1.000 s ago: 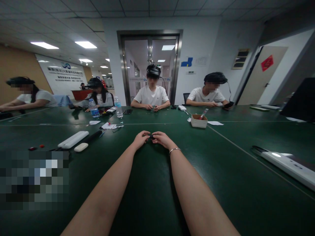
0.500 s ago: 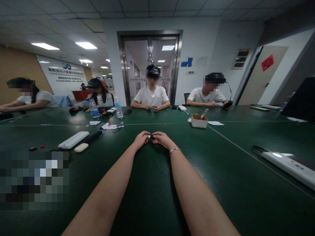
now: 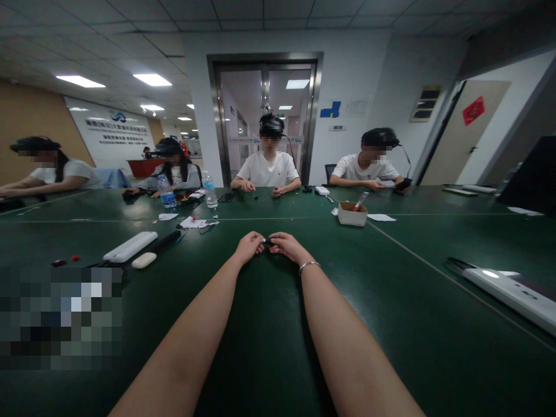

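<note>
Both arms reach forward over the dark green table (image 3: 269, 347). Between my fingertips is a small black piece with a silver metal end (image 3: 266, 241), shaped much like a USB stick; its exact kind is too small to tell. My left hand (image 3: 249, 247) pinches the silver end at its left. From the other side, my right hand (image 3: 285, 247), with a metal bracelet (image 3: 309, 266) at its wrist, grips the black part. The fingers cover much of the piece.
Left of my arms lie a white power bank (image 3: 130, 247), a white oval case (image 3: 144, 260) and red bits. Farther off stand water bottles (image 3: 209, 191) and a small open box (image 3: 352, 214). A white device (image 3: 512, 292) lies right. Several people sit across the table.
My hands stay in place, while the silver end between them shows less than before. Across the table, a person's hand has moved left, and a small dark thing lies beside it.
</note>
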`<state>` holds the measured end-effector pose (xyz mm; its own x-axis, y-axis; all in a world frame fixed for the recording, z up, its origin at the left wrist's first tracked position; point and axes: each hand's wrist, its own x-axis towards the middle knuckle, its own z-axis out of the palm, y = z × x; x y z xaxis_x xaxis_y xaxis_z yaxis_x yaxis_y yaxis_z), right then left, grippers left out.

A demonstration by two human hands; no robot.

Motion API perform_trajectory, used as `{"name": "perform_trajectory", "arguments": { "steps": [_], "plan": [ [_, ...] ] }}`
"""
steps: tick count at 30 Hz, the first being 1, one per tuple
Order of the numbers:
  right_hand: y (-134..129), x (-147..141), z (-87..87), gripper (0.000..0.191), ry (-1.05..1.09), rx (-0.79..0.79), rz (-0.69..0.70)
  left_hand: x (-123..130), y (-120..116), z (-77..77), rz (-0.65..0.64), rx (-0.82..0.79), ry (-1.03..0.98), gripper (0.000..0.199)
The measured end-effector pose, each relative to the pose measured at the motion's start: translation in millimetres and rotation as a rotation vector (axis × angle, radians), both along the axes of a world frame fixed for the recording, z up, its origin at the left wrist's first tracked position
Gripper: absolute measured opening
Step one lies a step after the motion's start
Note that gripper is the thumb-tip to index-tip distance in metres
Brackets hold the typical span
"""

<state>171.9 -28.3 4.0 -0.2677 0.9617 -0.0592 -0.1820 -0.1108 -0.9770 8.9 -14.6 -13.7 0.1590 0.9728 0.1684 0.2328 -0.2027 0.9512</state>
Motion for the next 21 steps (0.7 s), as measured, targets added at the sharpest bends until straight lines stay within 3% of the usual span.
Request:
{"name": "perform_trajectory", "arguments": {
  "steps": [9,21],
  "plan": [
    [-0.5,-0.2,0.1,0.013,0.000,0.003,-0.012,-3.5,-0.6,-3.0,0.017,0.123,0.043,0.030],
    [-2.1,-0.7,1.8,0.013,0.000,0.001,-0.007,-1.6,-4.7,2.1,-0.015,0.058,-0.005,0.024]
  ]
}}
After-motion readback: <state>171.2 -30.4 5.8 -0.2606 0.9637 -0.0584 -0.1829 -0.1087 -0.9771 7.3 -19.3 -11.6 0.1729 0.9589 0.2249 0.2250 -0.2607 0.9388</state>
